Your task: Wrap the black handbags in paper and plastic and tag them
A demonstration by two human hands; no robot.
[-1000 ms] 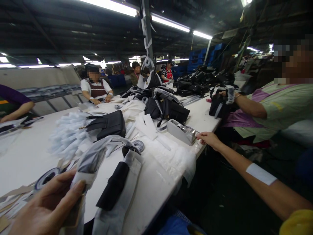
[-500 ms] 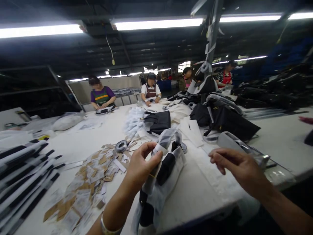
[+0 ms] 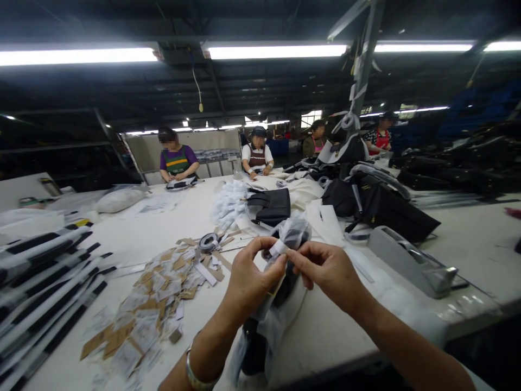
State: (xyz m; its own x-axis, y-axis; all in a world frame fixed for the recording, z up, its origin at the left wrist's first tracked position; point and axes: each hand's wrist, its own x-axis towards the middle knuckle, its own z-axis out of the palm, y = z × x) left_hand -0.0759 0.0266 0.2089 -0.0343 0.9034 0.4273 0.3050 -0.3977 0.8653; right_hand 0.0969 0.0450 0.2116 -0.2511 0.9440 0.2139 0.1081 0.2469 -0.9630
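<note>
My left hand (image 3: 252, 277) is closed round the upper part of a black item wrapped in clear plastic (image 3: 291, 233), held just above the white table (image 3: 171, 228). My right hand (image 3: 325, 269) meets it from the right, fingers pinched on the wrapping beside a small white piece (image 3: 279, 247) at the top. The wrapped item's lower end (image 3: 254, 347) hangs down between my forearms. A grey tape dispenser (image 3: 411, 260) sits on the table to the right of my hands.
Tan and white paper tags (image 3: 154, 293) lie scattered left of my hands, with a tape roll (image 3: 208, 241) behind them. Black-and-white strips (image 3: 36, 282) are stacked at far left. Black bags (image 3: 374, 203) pile up beyond. Several people sit working along the far side.
The view swung left from the table's right edge. My right hand left the tape dispenser and came in to the wrapped item; my left hand kept its hold throughout.
</note>
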